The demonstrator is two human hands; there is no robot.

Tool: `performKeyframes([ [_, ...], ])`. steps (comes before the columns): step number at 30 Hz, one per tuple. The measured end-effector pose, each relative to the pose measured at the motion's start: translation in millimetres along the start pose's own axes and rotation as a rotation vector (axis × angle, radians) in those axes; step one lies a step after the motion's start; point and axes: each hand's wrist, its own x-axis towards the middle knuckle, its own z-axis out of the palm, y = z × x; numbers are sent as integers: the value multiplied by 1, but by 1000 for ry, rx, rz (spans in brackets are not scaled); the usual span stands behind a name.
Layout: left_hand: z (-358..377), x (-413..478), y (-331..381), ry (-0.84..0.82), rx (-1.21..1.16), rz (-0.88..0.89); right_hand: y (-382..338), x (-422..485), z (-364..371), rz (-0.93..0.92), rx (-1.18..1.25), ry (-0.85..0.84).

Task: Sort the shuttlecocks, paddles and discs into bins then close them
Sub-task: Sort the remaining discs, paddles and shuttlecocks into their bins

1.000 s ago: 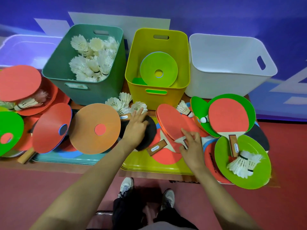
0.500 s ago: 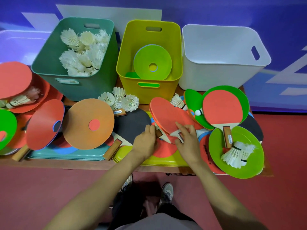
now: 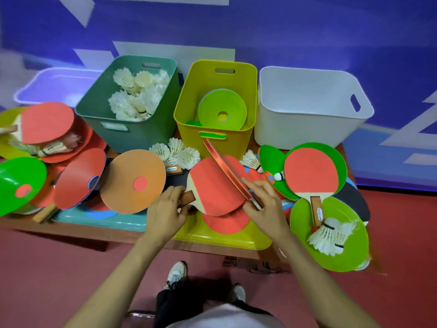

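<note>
Three shuttlecocks (image 3: 176, 153) between orange disc (image 3: 133, 181), yellow bin (image 3: 189, 136), tilted paddle (image 3: 224, 166).

Shuttlecocks (image 3: 138, 95) sit in the bin (image 3: 132, 138) left of discs (image 3: 221, 110).

Feels like a sports hall or games room to me: red floor (image 3: 71, 268), blue wall (image 3: 307, 31) painted with white shapes, and a low wooden table (image 3: 78, 233) heaped with paddles (image 3: 311, 170), shuttlecocks (image 3: 138, 95) and plastic bins (image 3: 295, 131)
</note>
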Motion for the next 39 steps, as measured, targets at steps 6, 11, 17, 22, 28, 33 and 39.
performKeyframes([
  [6, -1, 0, 26, 162, -186, -105, -20, 29, -28, -103, 46, 34],
  [11, -18, 19, 64, 284, -282, -42, -35, 70, -59, -218, -4, 108],
  [17, -50, 83, 90, 295, -203, 43, -36, 128, -98, -265, -178, 231],
  [22, -67, 172, 105, 215, -133, 38, -18, 191, -125, -179, -375, 256],
  [28, -60, 252, 104, 81, -51, -14, 24, 243, -154, 57, -537, 202],
  [33, -42, 277, 102, 62, -107, -98, 63, 260, -189, 202, -601, 121],
  [39, -26, 297, 117, 53, -128, -176, 110, 281, -216, 254, -739, -198],
])
